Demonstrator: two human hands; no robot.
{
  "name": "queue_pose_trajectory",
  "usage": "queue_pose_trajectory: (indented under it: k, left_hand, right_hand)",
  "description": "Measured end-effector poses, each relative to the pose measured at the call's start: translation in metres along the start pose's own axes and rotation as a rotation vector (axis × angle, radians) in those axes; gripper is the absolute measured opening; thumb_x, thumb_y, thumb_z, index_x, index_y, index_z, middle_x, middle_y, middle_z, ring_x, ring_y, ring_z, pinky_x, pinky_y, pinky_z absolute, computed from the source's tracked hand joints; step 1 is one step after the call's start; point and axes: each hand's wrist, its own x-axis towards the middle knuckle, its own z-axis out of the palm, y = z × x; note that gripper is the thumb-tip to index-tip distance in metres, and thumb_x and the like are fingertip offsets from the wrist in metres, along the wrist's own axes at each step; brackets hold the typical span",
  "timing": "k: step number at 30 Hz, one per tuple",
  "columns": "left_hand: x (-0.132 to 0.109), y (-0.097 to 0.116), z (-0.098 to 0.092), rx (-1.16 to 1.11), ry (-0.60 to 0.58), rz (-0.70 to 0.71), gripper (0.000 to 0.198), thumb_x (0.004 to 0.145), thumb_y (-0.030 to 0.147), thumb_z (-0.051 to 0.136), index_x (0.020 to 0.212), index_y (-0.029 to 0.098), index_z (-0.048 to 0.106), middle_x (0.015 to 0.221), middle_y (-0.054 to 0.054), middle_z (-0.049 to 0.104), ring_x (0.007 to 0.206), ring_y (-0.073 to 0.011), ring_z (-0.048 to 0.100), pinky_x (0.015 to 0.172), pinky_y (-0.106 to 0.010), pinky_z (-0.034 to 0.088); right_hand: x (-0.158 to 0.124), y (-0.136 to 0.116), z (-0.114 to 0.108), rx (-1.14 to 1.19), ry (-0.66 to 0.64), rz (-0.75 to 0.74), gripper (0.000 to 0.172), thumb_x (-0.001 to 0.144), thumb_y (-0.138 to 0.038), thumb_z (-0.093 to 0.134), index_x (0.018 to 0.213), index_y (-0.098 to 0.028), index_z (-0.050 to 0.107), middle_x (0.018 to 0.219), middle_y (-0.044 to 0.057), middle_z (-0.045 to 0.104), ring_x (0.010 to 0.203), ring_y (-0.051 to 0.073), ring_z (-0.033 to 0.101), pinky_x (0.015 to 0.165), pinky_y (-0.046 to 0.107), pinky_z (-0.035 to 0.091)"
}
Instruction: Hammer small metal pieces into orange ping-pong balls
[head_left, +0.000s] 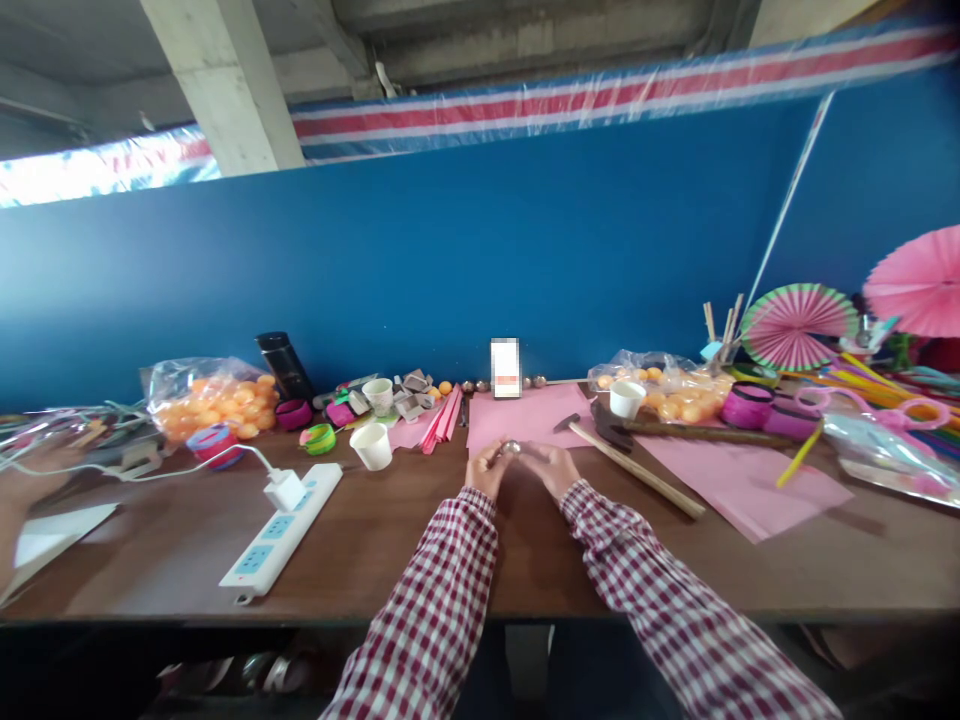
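A small shiny metal ball (pixel 511 447) is between my two hands, just over the near edge of a pink sheet of paper (pixel 536 412). The fingers of my left hand (pixel 485 470) close on the ball from the left. From the right, my right hand (pixel 553 468) reaches it with its fingertips, thumb and fingers drawn together. More dark shiny balls (pixel 540 382) lie along the paper's far edge, on both sides of a propped-up phone (pixel 505 369). A hammer (pixel 637 468) with a wooden handle rests right of my right hand.
Left stand a white power strip (pixel 281 535), a paper cup (pixel 371 447) and a bag of orange balls (pixel 214 400). On the right are a second hammer (pixel 697 431), another cup (pixel 627 399), a pink sheet (pixel 739 480) and pink scissors (pixel 911 413). Another person's hand (pixel 26 500) shows far left.
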Motion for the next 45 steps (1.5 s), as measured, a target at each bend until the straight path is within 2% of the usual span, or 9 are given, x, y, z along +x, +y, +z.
queue_pose_trajectory:
  k: [6, 11, 15, 17, 23, 30, 35, 45]
  left_hand:
    - [-0.002, 0.005, 0.000, 0.028, -0.027, 0.020, 0.038, 0.057, 0.026, 0.068, 0.092, 0.014, 0.064, 0.097, -0.008, 0.065, 0.098, -0.0230, 0.056, 0.092, -0.040, 0.039]
    - [0.000, 0.001, 0.002, -0.149, 0.008, -0.145, 0.043, 0.053, 0.027, 0.071, 0.093, 0.014, 0.063, 0.092, -0.007, 0.067, 0.090, -0.0233, 0.059, 0.086, -0.041, 0.043]
    - [0.001, -0.002, 0.002, -0.269, -0.005, -0.208, 0.042, 0.055, 0.027, 0.071, 0.094, 0.014, 0.062, 0.088, -0.007, 0.067, 0.080, -0.0199, 0.062, 0.083, -0.042, 0.046]
    - [0.002, -0.004, 0.002, -0.274, -0.008, -0.207, 0.042, 0.056, 0.029, 0.070, 0.094, 0.013, 0.062, 0.087, -0.007, 0.067, 0.078, -0.0192, 0.062, 0.082, -0.041, 0.046]
    - [0.004, -0.006, 0.000, -0.089, -0.013, -0.087, 0.043, 0.055, 0.030, 0.070, 0.094, 0.012, 0.063, 0.085, -0.009, 0.067, 0.081, -0.0212, 0.061, 0.083, -0.041, 0.045]
    - [0.000, 0.001, 0.002, -0.156, -0.004, -0.161, 0.043, 0.052, 0.030, 0.072, 0.091, 0.012, 0.064, 0.081, -0.008, 0.068, 0.078, -0.0213, 0.062, 0.078, -0.037, 0.048]
    - [-0.003, 0.008, 0.004, -0.270, -0.022, -0.235, 0.040, 0.060, 0.038, 0.066, 0.089, 0.011, 0.062, 0.078, -0.009, 0.068, 0.068, -0.0184, 0.063, 0.067, -0.034, 0.052]
    - [-0.003, 0.012, 0.001, -0.340, 0.004, -0.231, 0.041, 0.056, 0.030, 0.071, 0.089, 0.010, 0.059, 0.081, -0.009, 0.066, 0.068, -0.0171, 0.063, 0.065, -0.032, 0.052]
  right_hand:
    - [0.000, 0.000, 0.002, 0.016, 0.017, 0.006, 0.038, 0.062, -0.038, 0.062, 0.091, -0.014, 0.065, 0.091, 0.007, 0.066, 0.088, 0.021, 0.060, 0.083, 0.034, 0.045]
    - [0.002, 0.003, 0.004, 0.025, 0.039, -0.015, 0.037, 0.063, -0.040, 0.060, 0.089, -0.014, 0.065, 0.091, 0.007, 0.066, 0.089, 0.021, 0.059, 0.081, 0.034, 0.046]
    - [0.002, 0.005, 0.006, 0.019, 0.068, -0.041, 0.036, 0.063, -0.040, 0.060, 0.088, -0.014, 0.064, 0.094, 0.008, 0.065, 0.091, 0.021, 0.058, 0.082, 0.033, 0.045]
    - [0.002, 0.005, 0.007, 0.014, 0.077, -0.051, 0.036, 0.063, -0.040, 0.060, 0.089, -0.015, 0.063, 0.094, 0.007, 0.065, 0.089, 0.021, 0.059, 0.081, 0.034, 0.046]
    - [0.000, -0.001, 0.008, 0.012, 0.048, -0.081, 0.035, 0.064, -0.039, 0.060, 0.090, -0.015, 0.062, 0.092, 0.008, 0.065, 0.089, 0.021, 0.059, 0.082, 0.035, 0.045]
    - [-0.003, -0.003, 0.010, 0.035, -0.039, -0.109, 0.038, 0.064, -0.037, 0.061, 0.095, -0.016, 0.059, 0.096, 0.007, 0.064, 0.090, 0.020, 0.059, 0.078, 0.033, 0.048]
    - [-0.001, -0.004, 0.009, 0.009, -0.009, -0.115, 0.036, 0.066, -0.037, 0.058, 0.095, -0.016, 0.059, 0.096, 0.007, 0.064, 0.089, 0.019, 0.059, 0.080, 0.033, 0.047]
    - [0.001, 0.000, 0.008, 0.053, -0.041, -0.135, 0.039, 0.067, -0.038, 0.057, 0.099, -0.016, 0.058, 0.101, 0.007, 0.062, 0.093, 0.019, 0.057, 0.084, 0.033, 0.044]
